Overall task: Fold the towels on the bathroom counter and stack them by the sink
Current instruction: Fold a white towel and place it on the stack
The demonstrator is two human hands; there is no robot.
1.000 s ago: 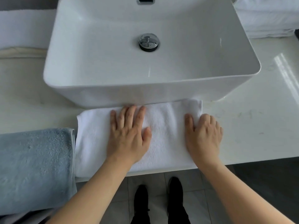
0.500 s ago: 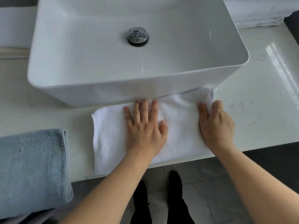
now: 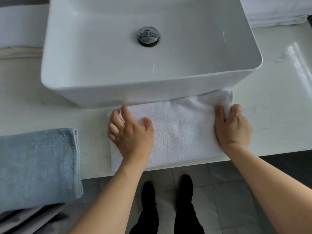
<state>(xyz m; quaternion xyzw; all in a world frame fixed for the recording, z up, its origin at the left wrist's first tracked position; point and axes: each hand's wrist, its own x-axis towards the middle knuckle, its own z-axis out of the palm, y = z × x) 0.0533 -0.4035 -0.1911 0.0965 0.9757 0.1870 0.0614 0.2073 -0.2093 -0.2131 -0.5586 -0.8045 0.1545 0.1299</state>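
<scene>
A white towel (image 3: pixel 182 130), folded into a rectangle, lies flat on the counter right in front of the white vessel sink (image 3: pixel 168 92). My left hand (image 3: pixel 130 132) sits on the towel's left end with the fingers curling at its far left corner. My right hand (image 3: pixel 233 127) grips the towel's right edge, fingers curled round a bunched bit of cloth near the far right corner. A folded blue-grey towel (image 3: pixel 37 166) lies on the counter at the left. A stack of folded white towels (image 3: pixel 276 12) stands at the far right beside the sink.
The pale counter (image 3: pixel 273 105) runs left and right of the sink; its front edge is just below the towel. A white folded cloth (image 3: pixel 20 27) lies at the far left back. Grey fabric (image 3: pixel 28 217) hangs at the bottom left. My black shoes (image 3: pixel 167 200) stand on the tiled floor.
My left hand slid from the towel's middle to its left end and its fingers began to curl. My right hand's fingers closed on the right edge. The camera view shifted a little.
</scene>
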